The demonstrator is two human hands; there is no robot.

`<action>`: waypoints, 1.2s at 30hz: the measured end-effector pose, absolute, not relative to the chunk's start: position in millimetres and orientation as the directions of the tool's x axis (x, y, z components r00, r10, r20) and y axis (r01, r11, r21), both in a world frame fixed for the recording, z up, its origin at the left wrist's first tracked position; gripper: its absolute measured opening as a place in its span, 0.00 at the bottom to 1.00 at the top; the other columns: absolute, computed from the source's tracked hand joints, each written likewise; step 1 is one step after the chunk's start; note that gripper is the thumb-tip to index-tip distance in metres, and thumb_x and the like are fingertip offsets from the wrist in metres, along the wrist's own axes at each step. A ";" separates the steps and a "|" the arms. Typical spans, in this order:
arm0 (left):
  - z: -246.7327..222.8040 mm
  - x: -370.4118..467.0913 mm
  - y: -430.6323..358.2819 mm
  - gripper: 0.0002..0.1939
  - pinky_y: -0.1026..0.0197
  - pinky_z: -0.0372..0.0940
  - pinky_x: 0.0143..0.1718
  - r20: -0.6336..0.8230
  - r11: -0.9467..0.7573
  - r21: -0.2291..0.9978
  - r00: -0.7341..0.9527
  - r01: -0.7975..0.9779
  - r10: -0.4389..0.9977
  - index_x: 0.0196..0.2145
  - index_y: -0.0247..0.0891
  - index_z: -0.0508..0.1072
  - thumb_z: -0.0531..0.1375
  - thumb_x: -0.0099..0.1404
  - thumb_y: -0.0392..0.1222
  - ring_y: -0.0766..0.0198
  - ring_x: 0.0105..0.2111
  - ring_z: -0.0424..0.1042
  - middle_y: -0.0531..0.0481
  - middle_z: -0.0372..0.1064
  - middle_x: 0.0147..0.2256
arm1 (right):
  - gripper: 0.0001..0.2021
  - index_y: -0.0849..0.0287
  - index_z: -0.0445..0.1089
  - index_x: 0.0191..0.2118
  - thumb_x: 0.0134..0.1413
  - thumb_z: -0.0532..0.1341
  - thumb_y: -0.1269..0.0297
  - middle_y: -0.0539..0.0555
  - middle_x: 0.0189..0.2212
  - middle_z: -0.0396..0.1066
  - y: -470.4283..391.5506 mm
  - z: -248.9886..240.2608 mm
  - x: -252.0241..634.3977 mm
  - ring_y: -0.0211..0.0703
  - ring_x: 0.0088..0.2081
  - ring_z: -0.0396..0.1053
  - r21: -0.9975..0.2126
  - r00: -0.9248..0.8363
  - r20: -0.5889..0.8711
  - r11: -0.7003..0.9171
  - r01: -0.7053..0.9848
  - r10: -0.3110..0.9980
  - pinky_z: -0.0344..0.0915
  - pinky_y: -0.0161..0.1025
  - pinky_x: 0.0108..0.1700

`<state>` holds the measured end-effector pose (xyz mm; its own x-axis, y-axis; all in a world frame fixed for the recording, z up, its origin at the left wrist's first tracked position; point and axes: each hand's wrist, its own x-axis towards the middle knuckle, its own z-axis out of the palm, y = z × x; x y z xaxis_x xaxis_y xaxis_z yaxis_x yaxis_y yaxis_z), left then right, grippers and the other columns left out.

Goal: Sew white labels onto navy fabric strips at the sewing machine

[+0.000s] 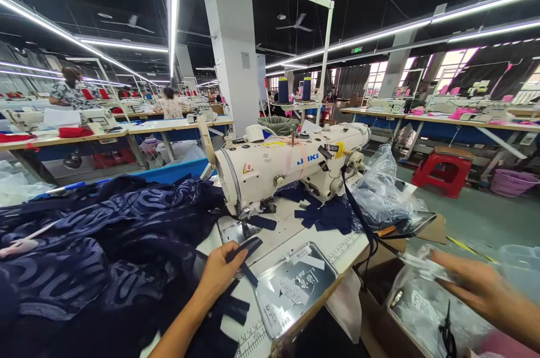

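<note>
My left hand [221, 271] pinches a narrow dark navy fabric strip [250, 247] just in front of the needle area of a white sewing machine [270, 164]. More navy strips [234, 308] lie under and beside that hand. To its right is a metal tray [280, 290] holding white labels. My right hand [485, 288], smeared by motion, is over a cardboard box lined with clear plastic [422, 302]. Its fingertips are at some whitish clear plastic [424, 263]; whether they grip it is unclear. Black-handled scissors [447, 332] lie in the box below.
Navy printed garments [105, 251] are heaped left of the machine. Cut navy pieces [327, 216] and a crumpled clear bag [382, 192] lie to its right. A navy strap [358, 212] hangs off the machine. Beyond stand a red stool [445, 170] and a purple basket [512, 182].
</note>
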<state>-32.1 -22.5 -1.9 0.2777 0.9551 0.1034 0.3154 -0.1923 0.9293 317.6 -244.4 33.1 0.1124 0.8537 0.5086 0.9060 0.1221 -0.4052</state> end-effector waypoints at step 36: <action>13.1 -24.5 -31.1 0.19 0.68 0.54 0.15 -0.031 -0.054 0.931 0.226 0.360 0.974 0.16 0.38 0.60 0.60 0.41 0.57 0.72 0.12 0.55 0.60 0.53 0.13 | 0.08 0.59 0.66 0.37 0.47 0.61 0.70 0.50 0.34 0.63 -96.9 36.8 225.6 0.37 0.30 0.63 -0.321 -0.713 0.008 0.677 0.663 0.702 0.56 0.32 0.31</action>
